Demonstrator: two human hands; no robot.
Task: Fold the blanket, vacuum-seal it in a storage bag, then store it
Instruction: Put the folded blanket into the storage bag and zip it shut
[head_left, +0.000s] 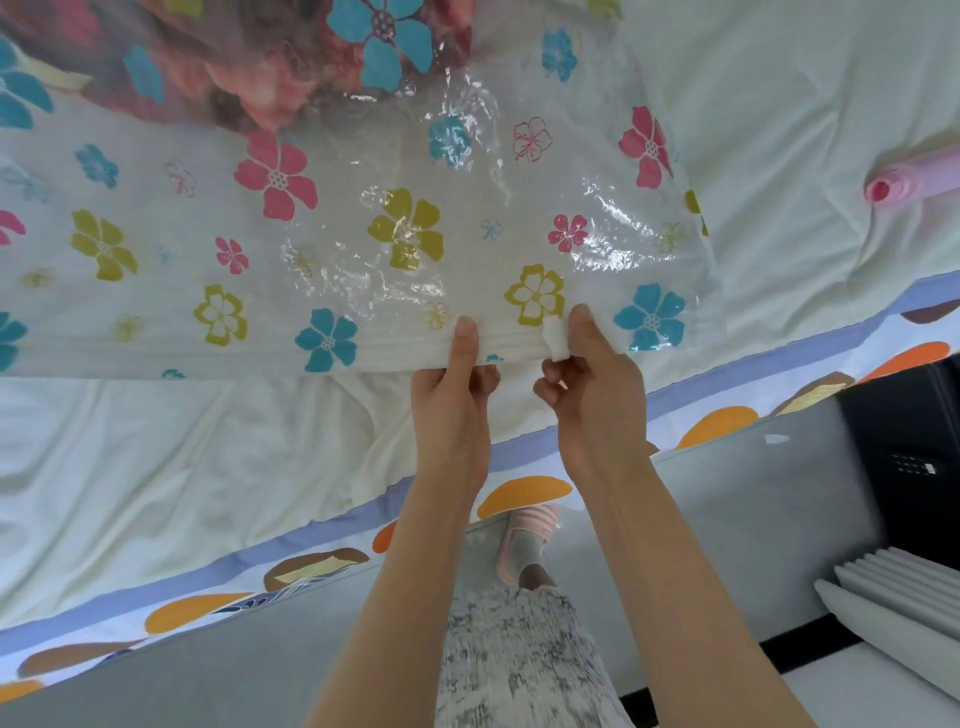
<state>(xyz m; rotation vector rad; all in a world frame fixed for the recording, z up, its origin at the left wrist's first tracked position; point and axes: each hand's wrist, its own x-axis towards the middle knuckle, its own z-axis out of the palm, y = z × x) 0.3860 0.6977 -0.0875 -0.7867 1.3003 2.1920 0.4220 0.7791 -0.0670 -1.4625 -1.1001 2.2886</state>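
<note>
A clear storage bag (363, 244) printed with coloured flowers lies flat across the white bed. Through its far end the folded pink and red blanket (244, 67) shows inside. My left hand (457, 374) pinches the bag's near zip edge, thumb on top. Just to its right, my right hand (587, 364) pinches a small white slider clip (555, 338) that sits on the same edge. The two hands are a few centimetres apart.
A pink and lilac hand pump (904, 179) lies on the white sheet (156, 467) at the right. The bed's edge (311, 561) has a blue and orange patterned border. Below are the grey floor, a slippered foot (524, 545) and a white ribbed object (898, 597) at the lower right.
</note>
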